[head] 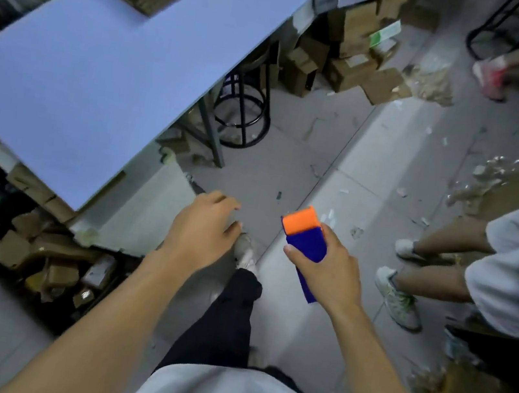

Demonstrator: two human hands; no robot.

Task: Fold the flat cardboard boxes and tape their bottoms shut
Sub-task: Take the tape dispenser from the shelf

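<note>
Now right hand (330,268) fingers wrap tape dispenser (305,241) — firmly.

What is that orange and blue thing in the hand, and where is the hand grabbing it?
It looks like a tape dispenser. The right hand grips its blue body, below the orange end. The left hand holds nothing.

Right hand (330,268) grips a blue-and-orange tape dispenser (305,242) over the floor (310,143); left hand (202,226) hangs loosely curled, holding nothing.

No lettering, label, brand or number is sharp enough to read anywhere in this view.
</note>
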